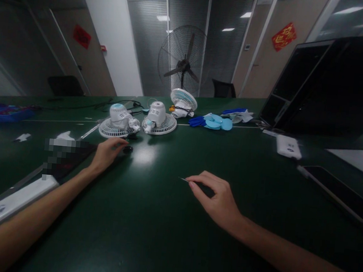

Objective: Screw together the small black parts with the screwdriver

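Observation:
My right hand (219, 196) is above the green table (135, 233), thumb and forefinger pinched on a thin pointed metal piece (183, 179). Its tip points left; the exact kind is too small to tell. Farther off on the left, my left hand (107, 153) has its thumb and fingertips drawn together. What they hold, if anything, is too small to make out. A small round black object (127, 149) lies right at those fingertips. Just beyond are two white fan heads (118, 120) (158, 119) lying grille-down, with a third fan head (183, 103) tilted behind them.
Light-blue fan blades (217, 122) and dark-blue gloves (197, 121) lie at the back. A white box (288, 146), a phone (342, 192) and a black monitor (335, 86) are on the right. A long white box (13, 204) is at left, a blue basket (5, 113) farther off.

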Demonstrator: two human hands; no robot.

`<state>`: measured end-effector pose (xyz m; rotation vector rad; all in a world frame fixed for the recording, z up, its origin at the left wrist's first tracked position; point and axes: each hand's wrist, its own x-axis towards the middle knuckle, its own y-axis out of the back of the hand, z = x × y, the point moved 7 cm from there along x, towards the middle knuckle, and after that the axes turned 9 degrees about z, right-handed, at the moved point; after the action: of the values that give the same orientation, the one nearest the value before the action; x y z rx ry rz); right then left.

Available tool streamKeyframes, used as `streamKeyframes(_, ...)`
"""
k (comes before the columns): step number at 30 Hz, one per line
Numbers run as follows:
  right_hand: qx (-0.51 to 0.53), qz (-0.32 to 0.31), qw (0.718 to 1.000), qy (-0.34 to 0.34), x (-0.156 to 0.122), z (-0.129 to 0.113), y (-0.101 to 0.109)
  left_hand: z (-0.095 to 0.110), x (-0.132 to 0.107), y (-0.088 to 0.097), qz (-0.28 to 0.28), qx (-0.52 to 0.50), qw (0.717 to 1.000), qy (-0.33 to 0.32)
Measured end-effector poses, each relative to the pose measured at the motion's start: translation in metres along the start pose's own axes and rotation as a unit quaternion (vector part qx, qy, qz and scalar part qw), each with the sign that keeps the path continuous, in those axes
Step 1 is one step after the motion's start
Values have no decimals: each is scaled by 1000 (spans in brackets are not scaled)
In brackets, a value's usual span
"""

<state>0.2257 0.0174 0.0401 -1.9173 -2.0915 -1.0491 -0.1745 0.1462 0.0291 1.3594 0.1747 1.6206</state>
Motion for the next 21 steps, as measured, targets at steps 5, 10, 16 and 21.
streamKeyframes(5, 7, -1, 1000, -4, 0, 0, 0, 2, -1, -11, -51, 26, 998, -26)
streamKeyframes(10, 3, 3, 1000, 8, -1, -1, 2, 13, -3, -14, -79, 50, 994, -50)
streamKeyframes(16, 3, -6, 1000, 1, -1, 0, 0, 13, -4, -14, -80, 36, 996, -30)
streamKeyframes(21, -2, -6, 1000, -1, 0, -1, 0, 13, -3, -14, -75, 50, 995, -33)
